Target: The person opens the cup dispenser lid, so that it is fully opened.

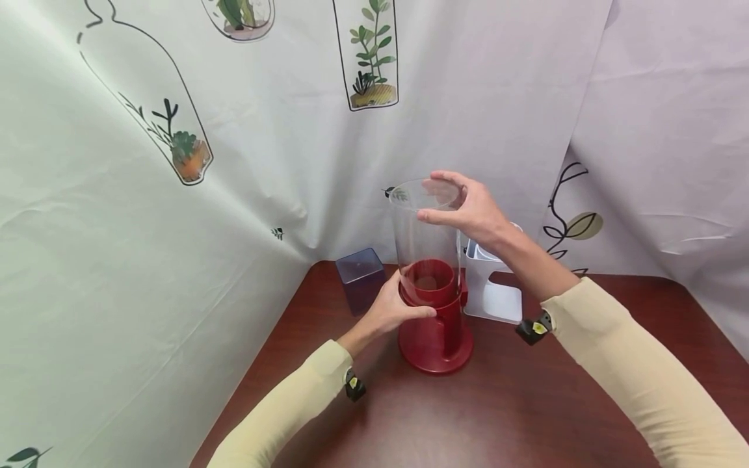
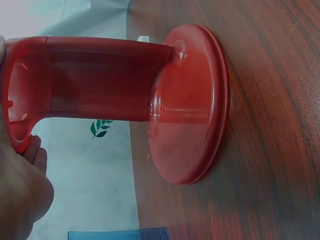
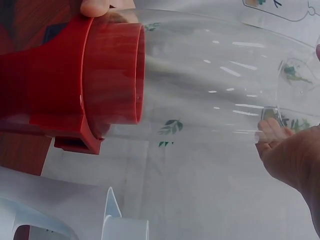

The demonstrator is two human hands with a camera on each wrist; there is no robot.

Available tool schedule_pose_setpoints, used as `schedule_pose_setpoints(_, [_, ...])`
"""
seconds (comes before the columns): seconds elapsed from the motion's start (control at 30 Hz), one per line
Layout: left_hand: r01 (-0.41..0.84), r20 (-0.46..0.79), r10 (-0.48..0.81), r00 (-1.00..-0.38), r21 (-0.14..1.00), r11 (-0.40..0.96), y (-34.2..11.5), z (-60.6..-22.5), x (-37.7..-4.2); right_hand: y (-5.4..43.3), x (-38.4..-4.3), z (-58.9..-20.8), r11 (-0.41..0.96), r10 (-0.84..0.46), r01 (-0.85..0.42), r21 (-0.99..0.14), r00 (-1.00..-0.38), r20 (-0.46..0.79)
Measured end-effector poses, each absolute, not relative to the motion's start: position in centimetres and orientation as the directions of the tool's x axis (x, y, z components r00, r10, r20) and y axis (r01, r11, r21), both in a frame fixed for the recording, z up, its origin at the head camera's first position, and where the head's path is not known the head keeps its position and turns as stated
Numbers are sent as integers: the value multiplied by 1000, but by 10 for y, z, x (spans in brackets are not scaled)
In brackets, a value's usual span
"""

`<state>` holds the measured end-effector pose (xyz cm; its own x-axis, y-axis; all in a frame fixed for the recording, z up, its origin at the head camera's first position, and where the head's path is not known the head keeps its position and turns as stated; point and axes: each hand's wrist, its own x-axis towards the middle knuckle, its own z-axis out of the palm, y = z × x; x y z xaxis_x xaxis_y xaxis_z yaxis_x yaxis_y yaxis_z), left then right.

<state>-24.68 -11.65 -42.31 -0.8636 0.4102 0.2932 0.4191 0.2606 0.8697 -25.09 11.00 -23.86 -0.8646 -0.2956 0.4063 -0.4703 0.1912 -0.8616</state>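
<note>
Clear cylinder: the clear cylinder (image 1: 424, 234) stands near upright above the red stand (image 1: 449, 328), its lower end around the stand's collar (image 3: 114, 75); whether it is fully seated cannot be told.
Long axis: roughly vertical, and by eye closely in line with the collar's; this alignment is judged the governing relation, since any tilt would bring wall against collar.
Upper end: the right grip (image 1: 468, 205) is clamped on the cylinder near its rim, thumb on the near side, fingers on the far side; most of the cylinder's length lies below this hold.
Lower end: the left grip (image 1: 392, 305) is clamped on the red stand just below the collar, thumb across the front; contact with the cylinder's edge cannot be told.
Nearer hand: right for the cylinder's rim, left for the joint between cylinder and stand.
Stand's foot: the round foot (image 2: 186, 135) rests flat on the surface (image 1: 404, 416), below both hands.
Right of the stand: a white holder (image 1: 500, 302), just beside it and partly behind the right forearm.
Left of the stand: a blue box (image 1: 359, 265), near the left grip.
Background: a pale cloth (image 1: 304, 130) printed with plants in glass vessels.
</note>
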Motion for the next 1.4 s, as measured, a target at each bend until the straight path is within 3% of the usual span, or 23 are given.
schedule_pose_setpoints(0.27, [420,293,416,-861,870,256,-117,-424,-248,106,-242,-236,188,-321,-512,-838,-838,441])
schedule_pose_setpoints(1.07, [431,304,428,-851,870,240,-116,-423,-246,109,-247,-232,191,-306,-491,-850,-852,424])
schedule_pose_setpoints(1.4, [440,313,436,-844,869,227,-116,-423,-248,107,-235,-217,100,-303,-548,-830,-812,500])
